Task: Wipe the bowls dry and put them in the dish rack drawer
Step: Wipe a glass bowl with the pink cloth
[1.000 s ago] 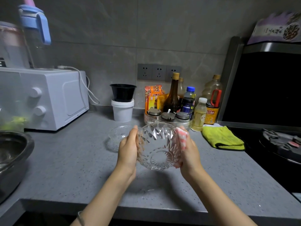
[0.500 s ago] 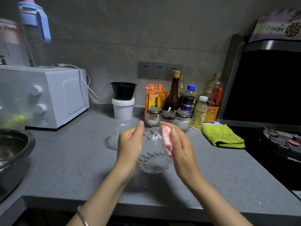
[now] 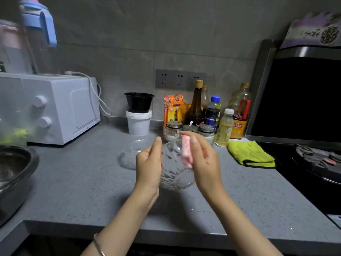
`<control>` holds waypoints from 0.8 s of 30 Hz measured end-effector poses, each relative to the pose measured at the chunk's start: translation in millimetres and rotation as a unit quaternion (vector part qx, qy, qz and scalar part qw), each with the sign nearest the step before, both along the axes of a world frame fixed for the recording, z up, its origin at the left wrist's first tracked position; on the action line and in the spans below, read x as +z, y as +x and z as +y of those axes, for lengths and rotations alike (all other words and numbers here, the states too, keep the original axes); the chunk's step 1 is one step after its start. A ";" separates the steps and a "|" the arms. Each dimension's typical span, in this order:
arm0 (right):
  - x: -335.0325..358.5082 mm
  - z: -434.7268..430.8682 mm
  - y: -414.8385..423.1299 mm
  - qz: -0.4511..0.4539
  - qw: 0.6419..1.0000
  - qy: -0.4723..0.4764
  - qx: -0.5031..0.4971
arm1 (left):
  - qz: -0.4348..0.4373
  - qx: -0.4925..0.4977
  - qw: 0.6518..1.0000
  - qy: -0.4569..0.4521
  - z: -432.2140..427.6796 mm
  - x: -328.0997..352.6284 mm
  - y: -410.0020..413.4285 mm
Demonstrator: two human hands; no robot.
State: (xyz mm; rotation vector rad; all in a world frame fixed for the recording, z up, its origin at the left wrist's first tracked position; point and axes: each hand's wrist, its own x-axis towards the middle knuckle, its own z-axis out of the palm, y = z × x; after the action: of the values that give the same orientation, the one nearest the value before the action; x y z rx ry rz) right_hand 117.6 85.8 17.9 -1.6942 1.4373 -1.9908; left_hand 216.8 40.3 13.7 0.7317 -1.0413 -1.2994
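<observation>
A cut-glass bowl [image 3: 176, 172] is held upright just above the grey counter, between my two hands. My left hand [image 3: 149, 163] grips its left rim, thumb pointing up. My right hand [image 3: 202, 161] pinches a folded pink-and-white cloth [image 3: 186, 152] against the bowl's right rim, reaching inside it. A second clear glass bowl [image 3: 131, 152] sits on the counter just behind and left of my left hand. No dish rack drawer is in view.
A white oven [image 3: 55, 108] stands at the left, a steel basin [image 3: 13, 174] at the left edge. Behind the bowls are a white tub with a black bowl [image 3: 138, 115], bottles and spice jars [image 3: 203, 117]. A yellow cloth [image 3: 251, 154] lies by the black stove [image 3: 313, 163].
The bowl was tilted with its opening facing me; it has turned upright and dropped lower. My right hand moved the cloth from the outer right side to the rim and inside.
</observation>
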 end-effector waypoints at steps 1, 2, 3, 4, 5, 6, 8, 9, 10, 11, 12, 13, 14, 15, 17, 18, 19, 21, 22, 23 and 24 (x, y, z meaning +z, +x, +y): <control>1.7 0.0 -0.6 -0.099 0.994 0.025 0.028 | 0.026 -0.003 1.000 0.014 -1.3 -2.0 0.5; 1.9 -0.9 -1.1 -0.192 0.979 0.053 0.037 | 0.051 -0.005 0.998 0.027 -1.7 -3.2 0.9; 0.0 -2.0 -0.1 -0.269 0.959 0.080 0.042 | 0.076 -0.007 0.996 0.039 -3.1 -4.6 0.8; -4.0 -2.9 1.5 -0.330 0.938 0.098 0.045 | 0.097 -0.012 0.994 0.050 -2.9 -4.6 0.6; -8.5 -4.5 3.0 -0.372 0.921 0.103 0.048 | 0.108 -0.020 0.992 0.060 -2.2 -4.6 0.0; -12.8 -7.2 3.3 -0.399 0.910 0.103 0.046 | 0.111 -0.028 0.991 0.068 -2.0 -4.7 -1.0; -13.3 -10.1 2.5 -0.420 0.901 0.099 0.047 | 0.108 -0.047 0.990 0.082 -1.5 -4.8 -1.7; -11.1 -9.9 0.8 -0.414 0.904 0.100 0.043 | 0.101 -0.056 0.989 0.090 -2.5 -6.0 -1.8; -8.4 -9.2 -1.7 -0.404 0.909 0.100 0.037 | 0.088 -0.067 0.989 0.096 -3.7 -7.2 -1.3; -6.0 -7.6 -4.7 -0.389 0.916 0.097 0.032 | 0.062 -0.078 0.990 0.097 -5.2 -8.3 0.0; -3.1 -5.6 -6.9 -0.371 0.923 0.093 0.029 | 0.021 -0.090 0.991 0.092 -6.7 -9.5 1.7; -1.2 -4.5 -9.5 -0.350 0.933 0.084 0.024 | -0.025 -0.107 0.991 0.082 -8.9 -11.3 4.2; 0.1 -2.1 -11.8 -0.322 0.944 0.071 0.020 | -0.070 -0.134 0.986 0.072 -9.3 -12.8 8.1; 0.4 0.0 -13.5 -0.282 0.958 0.049 0.020 | -0.103 -0.172 0.977 0.070 -8.4 -13.5 12.7; -3.1 3.9 -15.7 -0.166 0.986 -0.003 0.031 | -0.108 -0.280 0.947 0.114 -5.9 -14.5 21.5; -8.0 4.4 -17.4 -0.087 0.996 -0.023 0.028 | -0.085 -0.339 0.924 0.155 -5.2 -16.0 25.2; -13.9 4.5 -19.4 0.002 0.999 -0.035 0.012 | -0.057 -0.390 0.899 0.192 -5.6 -18.1 28.7; -22.9 6.1 -20.1 0.151 0.987 -0.036 -0.034 | 0.019 -0.439 0.863 0.248 -5.4 -20.8 36.4; -25.6 7.8 -19.4 0.188 0.981 -0.032 -0.038 | 0.054 -0.440 0.857 0.263 -5.3 -21.7 39.8; -26.9 9.0 -19.1 0.195 0.980 -0.022 -0.028 | 0.075 -0.436 0.857 0.263 -5.4 -23.3 42.2; -24.4 11.6 -17.9 0.171 0.985 -0.009 -0.003 | 0.081 -0.426 0.865 0.251 -5.9 -26.2 43.7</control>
State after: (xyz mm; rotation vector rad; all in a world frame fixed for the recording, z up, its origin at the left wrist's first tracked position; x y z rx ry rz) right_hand 99.7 97.5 -6.4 -2.1240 1.5267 -1.7821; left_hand 260.4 34.3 -12.5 0.5203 -0.9134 -2.4229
